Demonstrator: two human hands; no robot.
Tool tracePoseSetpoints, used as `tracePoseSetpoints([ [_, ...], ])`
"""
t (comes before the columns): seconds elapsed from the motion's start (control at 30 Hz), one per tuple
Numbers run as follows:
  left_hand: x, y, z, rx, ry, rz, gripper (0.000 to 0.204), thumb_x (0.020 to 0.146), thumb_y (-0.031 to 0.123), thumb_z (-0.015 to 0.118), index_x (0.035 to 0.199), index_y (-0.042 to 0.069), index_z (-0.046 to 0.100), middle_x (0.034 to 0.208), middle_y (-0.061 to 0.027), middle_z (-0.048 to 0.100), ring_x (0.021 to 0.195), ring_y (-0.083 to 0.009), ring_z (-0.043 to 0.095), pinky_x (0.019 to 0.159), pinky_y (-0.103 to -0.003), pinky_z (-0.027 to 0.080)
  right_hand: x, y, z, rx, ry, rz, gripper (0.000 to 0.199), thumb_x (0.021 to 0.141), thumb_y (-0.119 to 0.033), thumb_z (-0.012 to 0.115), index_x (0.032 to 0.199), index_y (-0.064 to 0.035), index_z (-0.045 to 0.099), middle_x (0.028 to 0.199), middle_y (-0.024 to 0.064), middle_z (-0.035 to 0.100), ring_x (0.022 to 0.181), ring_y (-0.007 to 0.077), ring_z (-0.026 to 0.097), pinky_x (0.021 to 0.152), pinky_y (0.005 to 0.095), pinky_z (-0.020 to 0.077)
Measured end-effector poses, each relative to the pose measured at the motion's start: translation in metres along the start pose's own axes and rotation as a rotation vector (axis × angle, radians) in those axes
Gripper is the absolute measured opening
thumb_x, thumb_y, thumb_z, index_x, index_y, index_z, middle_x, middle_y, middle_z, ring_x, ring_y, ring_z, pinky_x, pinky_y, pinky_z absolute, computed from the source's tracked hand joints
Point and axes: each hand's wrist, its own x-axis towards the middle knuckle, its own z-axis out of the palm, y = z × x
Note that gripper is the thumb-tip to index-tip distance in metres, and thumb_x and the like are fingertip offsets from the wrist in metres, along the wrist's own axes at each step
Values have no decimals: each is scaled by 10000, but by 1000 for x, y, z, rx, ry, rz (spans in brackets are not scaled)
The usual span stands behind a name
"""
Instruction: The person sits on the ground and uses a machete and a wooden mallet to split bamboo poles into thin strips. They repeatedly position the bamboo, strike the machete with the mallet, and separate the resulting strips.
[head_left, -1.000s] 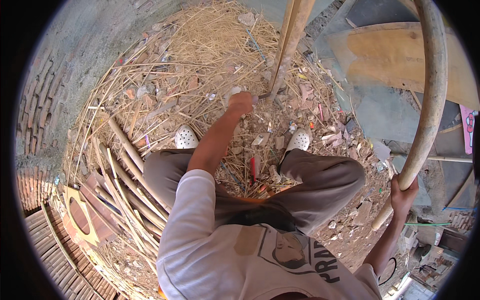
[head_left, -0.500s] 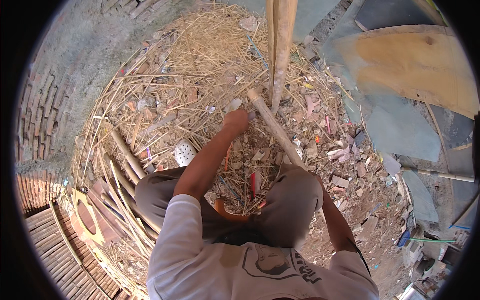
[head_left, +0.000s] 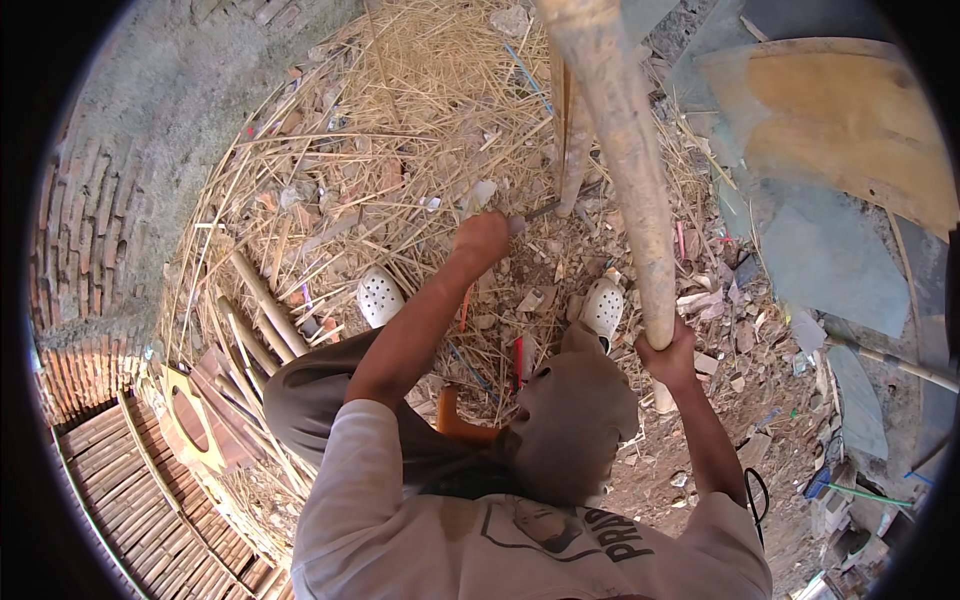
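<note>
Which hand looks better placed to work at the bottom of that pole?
Probably the left hand: it reaches down to the pole's base with what seems a blade. The right hand is gripping the pole higher up, steadying it.

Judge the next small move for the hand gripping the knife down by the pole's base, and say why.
Probably a short chop or shave at the thick tan bamboo pole near its foot: the left hand holds a dark-bladed knife beside it, while the right hand steadies the pole upright.
</note>
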Motion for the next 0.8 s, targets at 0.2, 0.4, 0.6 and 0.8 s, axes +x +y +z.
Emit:
tracePoseSetpoints([
  [0.2,5,2,7,-14,103,-21,299,944,225,572,1087,-24,655,1054,-210,699,1002,-333,694,857,-414,560,24,111,12,-426,-312,197,469,670,-177,748,1093,-9,634,894,196,698,801,324,692,745,409,541],
  [0.4,-5,-7,13,-7,18,22,292,918,224,594,1092,1,662,1063,-206,698,990,-334,695,846,-412,559,-6,-67,-49,-109,-34,-42,357,709,-72,693,1052,4,627,835,151,682,734,226,683,681,353,532],
  [0.6,3,-9,15,-52,59,50,295,886,211,627,1089,-2,641,1037,-195,703,994,-337,690,868,-414,550,-10,84,31,-224,-93,69,437,720,-209,730,1090,-2,621,877,203,690,831,335,691,759,405,535],
  [0.8,5,-31,37,-113,25,-34,306,850,192,657,1095,10,643,1052,-191,701,999,-328,691,871,-406,551,-48,128,9,-359,-318,367,456,665,-242,752,1063,-36,668,919,238,694,913,388,683,808,443,533],
])
